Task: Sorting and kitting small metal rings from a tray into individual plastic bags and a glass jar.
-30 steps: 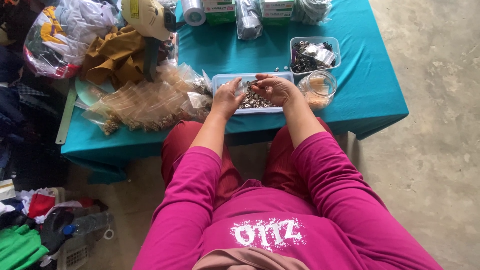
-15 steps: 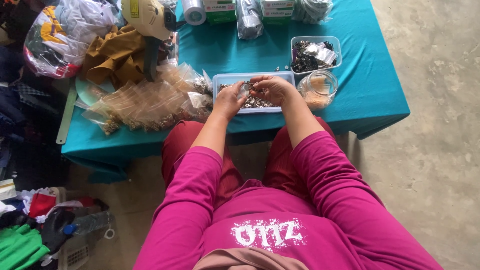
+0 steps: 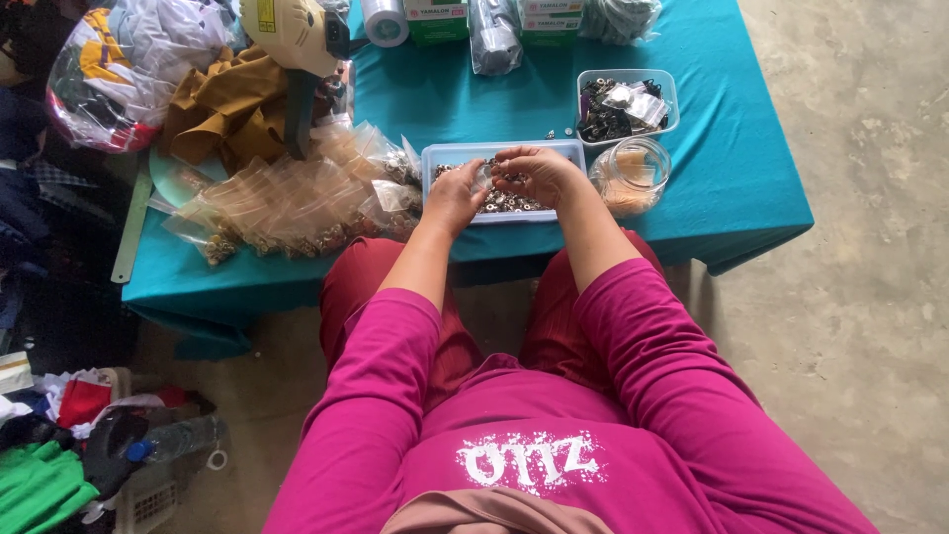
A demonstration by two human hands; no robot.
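Teal-clothed counter [image 3: 692,188] carries a heap of filled little bags [image 3: 287,198] beside a tray of metal fasteners [image 3: 499,193], still well stocked, where both hands [image 3: 455,198] [image 3: 539,173] pinch a small clear bag [image 3: 481,176].

The table [image 3: 751,188] is covered with a teal cloth [image 3: 445,94]. Resting on it:

- 1 white tray [image 3: 450,153] of small metal parts, at the near edge.
- 1 clear tub [image 3: 667,84] of dark parts, behind the tray.
- 1 clear jar [image 3: 633,176], just right of the tray.
- A heap of small bags [image 3: 287,198], left.
- Brown fabric [image 3: 222,104], far left.
- A tape roll [image 3: 384,20], probably, and boxes [image 3: 435,20] along the far edge.
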